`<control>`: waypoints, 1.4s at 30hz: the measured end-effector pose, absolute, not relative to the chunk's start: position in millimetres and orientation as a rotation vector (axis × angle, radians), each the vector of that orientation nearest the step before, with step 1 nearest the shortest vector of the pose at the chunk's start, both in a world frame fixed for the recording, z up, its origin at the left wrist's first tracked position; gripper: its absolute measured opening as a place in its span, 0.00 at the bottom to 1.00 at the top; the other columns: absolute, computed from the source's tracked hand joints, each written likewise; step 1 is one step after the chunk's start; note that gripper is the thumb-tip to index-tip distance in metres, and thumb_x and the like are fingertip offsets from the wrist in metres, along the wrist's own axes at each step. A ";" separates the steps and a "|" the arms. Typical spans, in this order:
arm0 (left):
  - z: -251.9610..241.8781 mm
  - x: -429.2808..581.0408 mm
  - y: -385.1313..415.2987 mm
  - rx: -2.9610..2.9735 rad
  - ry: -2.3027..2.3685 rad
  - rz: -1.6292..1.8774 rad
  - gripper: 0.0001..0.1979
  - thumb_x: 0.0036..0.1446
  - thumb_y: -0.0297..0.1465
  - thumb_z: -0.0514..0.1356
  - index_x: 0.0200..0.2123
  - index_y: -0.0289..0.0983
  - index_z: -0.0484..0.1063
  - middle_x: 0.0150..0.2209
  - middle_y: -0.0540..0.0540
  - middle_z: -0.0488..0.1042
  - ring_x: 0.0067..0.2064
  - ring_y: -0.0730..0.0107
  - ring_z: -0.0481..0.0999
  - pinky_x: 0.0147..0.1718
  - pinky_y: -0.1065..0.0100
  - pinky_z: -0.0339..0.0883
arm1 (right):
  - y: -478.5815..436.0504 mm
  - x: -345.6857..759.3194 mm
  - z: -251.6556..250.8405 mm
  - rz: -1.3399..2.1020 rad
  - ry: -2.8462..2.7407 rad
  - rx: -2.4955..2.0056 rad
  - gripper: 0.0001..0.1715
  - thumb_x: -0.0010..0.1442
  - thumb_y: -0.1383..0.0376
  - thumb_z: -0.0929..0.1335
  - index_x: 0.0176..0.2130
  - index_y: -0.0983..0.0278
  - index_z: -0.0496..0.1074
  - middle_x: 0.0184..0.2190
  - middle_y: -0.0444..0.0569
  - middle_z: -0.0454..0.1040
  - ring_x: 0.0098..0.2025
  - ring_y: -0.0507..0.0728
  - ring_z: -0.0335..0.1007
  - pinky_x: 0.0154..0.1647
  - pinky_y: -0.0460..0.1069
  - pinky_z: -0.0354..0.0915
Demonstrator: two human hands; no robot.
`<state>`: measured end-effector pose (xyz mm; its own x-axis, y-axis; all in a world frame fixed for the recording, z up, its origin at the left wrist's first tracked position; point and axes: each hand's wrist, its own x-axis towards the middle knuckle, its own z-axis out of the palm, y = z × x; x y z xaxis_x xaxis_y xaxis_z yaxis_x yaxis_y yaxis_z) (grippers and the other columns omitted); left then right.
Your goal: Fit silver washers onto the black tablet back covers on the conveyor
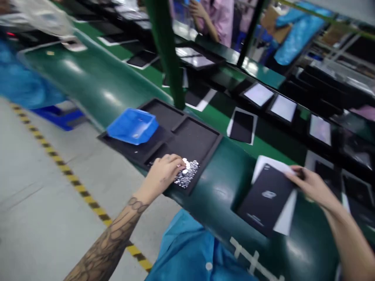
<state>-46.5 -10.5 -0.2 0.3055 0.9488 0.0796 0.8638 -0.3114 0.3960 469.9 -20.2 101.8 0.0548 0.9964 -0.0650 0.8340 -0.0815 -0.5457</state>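
Note:
My left hand [165, 171] reaches into the front compartment of a black tray [202, 134], its fingers pinched together at a heap of small shiny metal pieces [189, 173]. What sits between the fingertips is too small to make out. On the right, my right hand [312, 185] grips the upper corner of a dark tablet-like panel [265, 199], thumb on top. The panel has a pale logo and fine print on its face. Beneath it a white sheet [285, 216] sticks out, lying at a different angle over the green bench.
A blue plastic bin [133, 125] rests on the tray's left part. Behind runs a green conveyor [218, 107] with several dark panels on white sheets. A green post [168, 54] rises behind the tray. Co-workers [218, 19] stand across the line, and a blue sleeve shows at left.

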 end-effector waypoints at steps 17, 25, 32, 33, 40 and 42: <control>6.2 124.4 -3.0 1.986 1.105 0.627 0.09 0.75 0.37 0.59 0.46 0.41 0.78 0.40 0.47 0.82 0.39 0.64 0.80 0.45 0.62 0.75 | -26.4 464.3 2.4 1.307 -0.875 -1.334 0.24 0.67 0.41 0.69 0.51 0.54 0.74 0.40 0.45 0.71 0.22 0.49 0.41 0.14 0.44 0.42; -10.2 168.7 27.7 2.056 1.019 0.436 0.03 0.70 0.29 0.63 0.42 0.39 0.78 0.38 0.47 0.80 0.40 0.64 0.78 0.44 0.62 0.72 | -28.1 469.5 -20.1 1.403 -0.465 -0.904 0.13 0.66 0.51 0.72 0.44 0.56 0.74 0.29 0.39 0.64 0.21 0.48 0.39 0.13 0.43 0.41; -3.9 178.8 48.4 2.064 0.925 0.209 0.06 0.68 0.34 0.64 0.39 0.39 0.81 0.44 0.43 0.75 0.44 0.62 0.76 0.48 0.60 0.75 | -25.2 466.4 -24.1 1.478 -0.265 -0.665 0.10 0.66 0.58 0.73 0.43 0.60 0.73 0.28 0.37 0.64 0.20 0.45 0.40 0.11 0.38 0.45; -1.9 180.2 51.3 2.064 0.932 0.159 0.07 0.67 0.34 0.64 0.40 0.39 0.82 0.45 0.43 0.75 0.45 0.62 0.76 0.49 0.59 0.75 | -24.9 466.2 -25.4 1.495 -0.241 -0.622 0.10 0.66 0.59 0.74 0.43 0.61 0.74 0.28 0.37 0.64 0.19 0.44 0.41 0.11 0.38 0.45; 10.2 193.2 76.1 2.179 0.895 -0.166 0.04 0.64 0.34 0.67 0.39 0.40 0.79 0.45 0.45 0.72 0.48 0.59 0.75 0.53 0.57 0.70 | -23.1 463.5 -32.2 1.517 -0.205 -0.522 0.08 0.66 0.61 0.74 0.42 0.61 0.74 0.27 0.37 0.67 0.18 0.43 0.46 0.11 0.38 0.46; 14.7 202.5 85.3 2.228 0.895 -0.290 0.06 0.63 0.35 0.70 0.38 0.40 0.78 0.45 0.45 0.72 0.50 0.57 0.74 0.52 0.58 0.68 | -22.9 462.8 -32.3 1.515 -0.219 -0.532 0.08 0.66 0.61 0.74 0.42 0.62 0.75 0.27 0.37 0.67 0.18 0.43 0.46 0.11 0.38 0.46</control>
<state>202.5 85.3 14.7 0.7353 0.5172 -0.4380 0.6758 -0.5104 0.5318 462.8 -22.9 -32.3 0.0635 0.9803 -0.1873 -0.8870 -0.0306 -0.4608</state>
